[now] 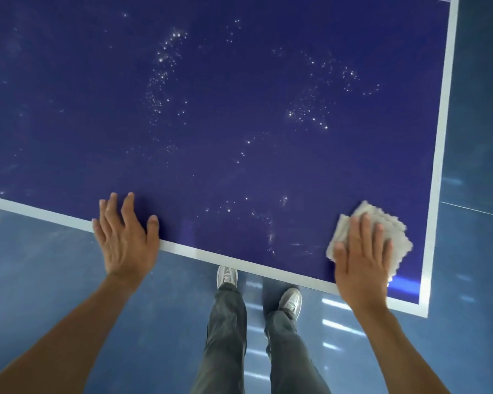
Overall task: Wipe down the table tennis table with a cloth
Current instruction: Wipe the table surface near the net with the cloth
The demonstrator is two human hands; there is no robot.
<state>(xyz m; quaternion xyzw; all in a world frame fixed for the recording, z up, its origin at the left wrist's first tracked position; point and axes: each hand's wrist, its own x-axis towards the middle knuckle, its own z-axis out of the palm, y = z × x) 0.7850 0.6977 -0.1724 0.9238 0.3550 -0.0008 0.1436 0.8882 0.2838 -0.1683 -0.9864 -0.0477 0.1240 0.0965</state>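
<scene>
- my left hand (pixel 125 237) lies flat on the near edge of the table tennis table (pixel 239 95). the fingers are straight and a little apart, the thumb is splayed to the right, and it holds nothing.
- the heel of that hand hangs past the edge, and the fingers cross the white border line (pixel 211 255) onto the dark blue top.
- small bright droplets (pixel 165 58) are scattered over the blue top in loose clusters: one left of the middle, one further right, and a thin trail near the front edge.
- below the table edge, between my arms, are my dark grey trousers (pixel 225 336) and two pale trainers (pixel 227 275), toes pointing toward the table.
- my right hand (pixel 362 260) presses flat on the cloth (pixel 396 231). the fingers are straight and slightly spread, not curled round it, with the thumb out to the left on the cloth's edge.
- the cloth is a pale grey folded square, turned like a diamond. it lies on the blue top near the table's front right corner, just inside the white border.
- the glossy blue floor (pixel 40 265) shows around the table, with streaks of reflected light beside my feet.
</scene>
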